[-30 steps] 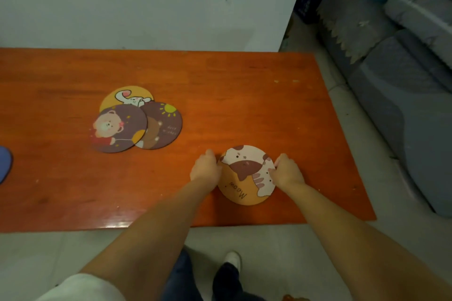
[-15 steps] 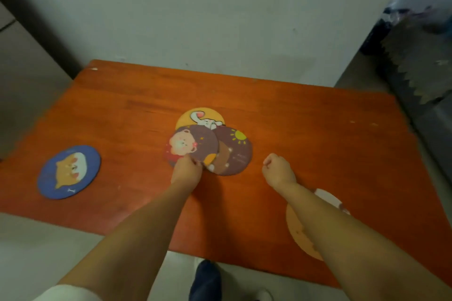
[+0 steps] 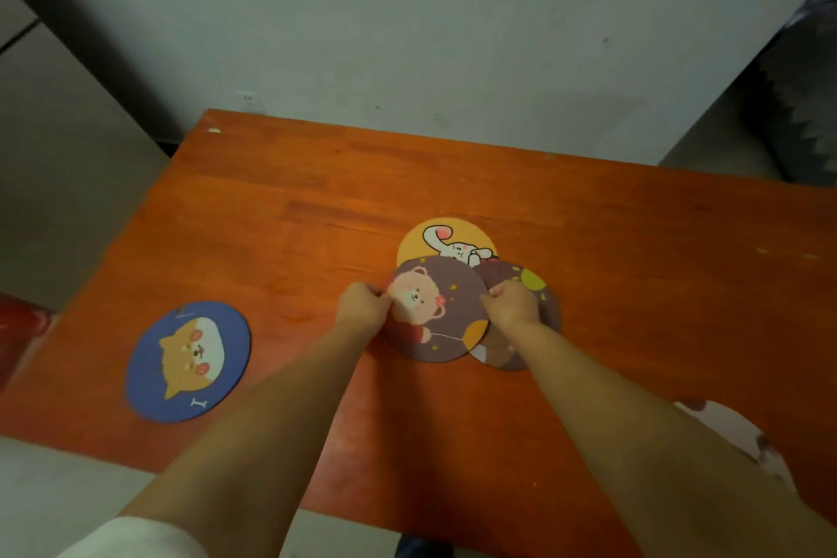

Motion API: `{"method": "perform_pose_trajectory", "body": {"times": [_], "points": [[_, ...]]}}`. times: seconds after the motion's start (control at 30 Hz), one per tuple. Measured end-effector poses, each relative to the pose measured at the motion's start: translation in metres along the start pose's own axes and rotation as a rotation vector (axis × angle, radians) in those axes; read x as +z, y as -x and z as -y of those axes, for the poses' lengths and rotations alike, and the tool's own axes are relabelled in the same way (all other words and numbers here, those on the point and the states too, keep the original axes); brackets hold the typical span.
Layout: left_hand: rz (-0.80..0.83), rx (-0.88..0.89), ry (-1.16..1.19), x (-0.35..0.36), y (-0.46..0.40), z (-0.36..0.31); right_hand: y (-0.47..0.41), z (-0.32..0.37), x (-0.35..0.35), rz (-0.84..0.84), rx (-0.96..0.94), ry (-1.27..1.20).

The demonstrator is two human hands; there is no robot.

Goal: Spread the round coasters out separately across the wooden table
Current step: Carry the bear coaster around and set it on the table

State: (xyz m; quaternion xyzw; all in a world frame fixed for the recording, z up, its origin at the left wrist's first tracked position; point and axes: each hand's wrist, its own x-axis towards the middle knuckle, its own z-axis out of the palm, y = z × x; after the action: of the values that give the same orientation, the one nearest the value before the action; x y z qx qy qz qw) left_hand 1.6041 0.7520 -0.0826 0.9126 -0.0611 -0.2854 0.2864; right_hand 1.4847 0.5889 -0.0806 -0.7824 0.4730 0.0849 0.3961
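Orange-red wood forms the top of the bench (image 3: 453,177), which runs from the far left corner to the near right edge of the head view, the only view supplied.

Head view, coaster positions:
- Bear coaster (image 3: 441,308), purple-brown with a pink bear, lies near the middle of the bench. It sits on top of two other coasters.
- Rabbit coaster (image 3: 446,242), yellow with a white rabbit, lies just beyond the bear coaster; its near edge is covered by the bear coaster.
- Sun coaster (image 3: 541,290), dark purple with a yellow disc, lies to the right of the bear coaster; its left part is covered by the bear coaster.
- Dog coaster (image 3: 188,360), blue with an orange dog face, lies flat and alone on the left, well apart from the overlapping three.
- Pale coaster (image 3: 743,430) lies at the near right, mostly hidden behind the right forearm.

Head view, hands:
- Left hand (image 3: 362,308) is curled, with its fingertips pinched on the left rim of the bear coaster.
- Right hand (image 3: 512,301) is curled, with its fingertips pinched on the right rim of the bear coaster, over the sun coaster.
- Both hands thus grip the same coaster from opposite sides.

White sleeve (image 3: 136,539) shows on the left arm at the near edge of the frame.
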Motion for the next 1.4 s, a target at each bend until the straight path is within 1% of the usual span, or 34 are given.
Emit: {"method": "perform_pose_trajectory", "body": {"times": [0.13, 0.23, 0.37, 0.47, 0.63, 0.8, 0.93, 1.0, 1.13, 1.27, 1.4], "points": [[-0.034, -0.023, 0.097, 0.004, 0.003, -0.014, 0.004, -0.007, -0.011, 0.033, -0.032, -0.088], [-0.067, 0.079, 0.152, 0.015, 0.014, -0.044, 0.009, -0.025, -0.03, -0.052, -0.02, -0.151], [-0.009, 0.216, 0.144, 0.052, 0.046, -0.092, 0.032, -0.072, -0.076, -0.164, 0.015, -0.238], [0.067, 0.293, 0.098, 0.1, 0.086, -0.122, 0.06, -0.133, -0.117, -0.236, 0.043, -0.272], [0.186, 0.391, 0.084, 0.206, 0.183, -0.17, 0.117, -0.263, -0.188, -0.383, 0.138, -0.302], [0.294, 0.432, 0.089, 0.313, 0.288, -0.219, 0.176, -0.394, -0.262, -0.48, 0.22, -0.339], [0.364, 0.533, 0.018, 0.377, 0.343, -0.252, 0.203, -0.468, -0.312, -0.548, 0.264, -0.396], [0.371, 0.558, 0.009, 0.4, 0.358, -0.267, 0.205, -0.491, -0.333, -0.557, 0.273, -0.416], [0.343, 0.547, 0.011, 0.44, 0.365, -0.3, 0.193, -0.519, -0.371, -0.591, 0.256, -0.397], [0.315, 0.541, 0.047, 0.48, 0.354, -0.339, 0.164, -0.542, -0.413, -0.565, 0.239, -0.343], [0.351, 0.502, 0.107, 0.529, 0.34, -0.394, 0.126, -0.569, -0.467, -0.53, 0.243, -0.312]]}}
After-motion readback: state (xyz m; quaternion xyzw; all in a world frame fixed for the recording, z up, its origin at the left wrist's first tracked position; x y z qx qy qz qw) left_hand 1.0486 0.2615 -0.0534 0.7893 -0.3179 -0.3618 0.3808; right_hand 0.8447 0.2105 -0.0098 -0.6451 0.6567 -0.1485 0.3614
